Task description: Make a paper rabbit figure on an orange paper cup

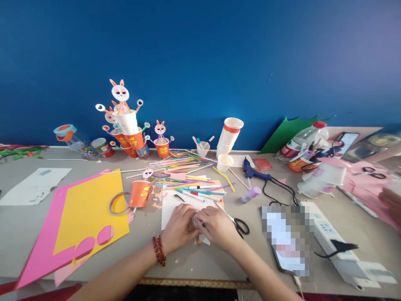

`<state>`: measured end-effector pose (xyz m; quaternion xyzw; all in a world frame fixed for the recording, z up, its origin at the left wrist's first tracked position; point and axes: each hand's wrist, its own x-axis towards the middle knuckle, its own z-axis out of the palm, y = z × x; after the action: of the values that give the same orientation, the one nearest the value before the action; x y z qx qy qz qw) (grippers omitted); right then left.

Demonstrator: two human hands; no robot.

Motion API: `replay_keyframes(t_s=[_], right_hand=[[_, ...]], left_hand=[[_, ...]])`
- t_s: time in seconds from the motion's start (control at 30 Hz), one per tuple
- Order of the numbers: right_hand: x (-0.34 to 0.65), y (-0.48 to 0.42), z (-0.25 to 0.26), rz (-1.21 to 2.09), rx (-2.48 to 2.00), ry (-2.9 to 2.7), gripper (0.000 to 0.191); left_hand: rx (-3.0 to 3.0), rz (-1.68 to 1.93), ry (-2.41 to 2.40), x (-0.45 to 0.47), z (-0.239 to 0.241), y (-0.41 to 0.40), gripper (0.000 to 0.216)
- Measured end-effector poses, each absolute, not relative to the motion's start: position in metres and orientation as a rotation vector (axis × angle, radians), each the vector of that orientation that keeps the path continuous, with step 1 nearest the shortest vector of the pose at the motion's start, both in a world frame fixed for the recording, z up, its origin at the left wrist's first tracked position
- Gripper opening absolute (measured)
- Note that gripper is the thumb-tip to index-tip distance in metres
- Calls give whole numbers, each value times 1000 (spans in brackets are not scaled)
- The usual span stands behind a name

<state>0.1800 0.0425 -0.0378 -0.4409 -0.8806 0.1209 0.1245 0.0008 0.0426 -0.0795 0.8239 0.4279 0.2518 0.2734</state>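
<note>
My left hand (177,225) and my right hand (216,223) meet at the front middle of the table, both with fingers closed. Between their fingertips is a small, roundish, pale thing (195,220), mostly hidden, so its kind is unclear. A small dark spot shows at my right fingers. White paper (168,205) lies just beyond my left hand. Beside my right hand are black-handled scissors (242,227), their blades partly covered. Several markers (191,195) lie beyond the hands. To the left, an orange paper cup (140,194) with a rabbit face lies tilted.
Yellow card (90,205) and a tape roll (111,206) lie left. Rabbit cups (162,148) and stacked white cups (227,140) stand behind. A blue glue gun (255,172), phone (286,242) and power strip (335,246) occupy the right. Another person's hand (391,205) shows far right.
</note>
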Motion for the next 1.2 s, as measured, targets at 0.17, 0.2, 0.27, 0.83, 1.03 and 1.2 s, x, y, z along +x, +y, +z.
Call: replay_keyframes(t_s=[0.17, 0.2, 0.27, 0.83, 1.03, 1.2], right_hand=[[174, 51, -35, 475, -1430, -2516, 19], [174, 54, -36, 496, -1442, -2498, 20], [175, 58, -39, 556, -1456, -2456, 21], [185, 54, -62, 787, -1428, -2076, 36], [206, 48, -57, 825, -1407, -1826, 31], [216, 34, -68, 877, -1361, -1684, 31]], left_hand=[[2233, 685, 1162, 1, -83, 43, 42], [2233, 685, 1164, 0, -83, 43, 42], [2232, 680, 1165, 0, -84, 44, 43], [2243, 620, 1190, -1, -83, 44, 46], [2259, 625, 1185, 0, -79, 43, 46], [2216, 684, 1159, -2, -81, 43, 48]])
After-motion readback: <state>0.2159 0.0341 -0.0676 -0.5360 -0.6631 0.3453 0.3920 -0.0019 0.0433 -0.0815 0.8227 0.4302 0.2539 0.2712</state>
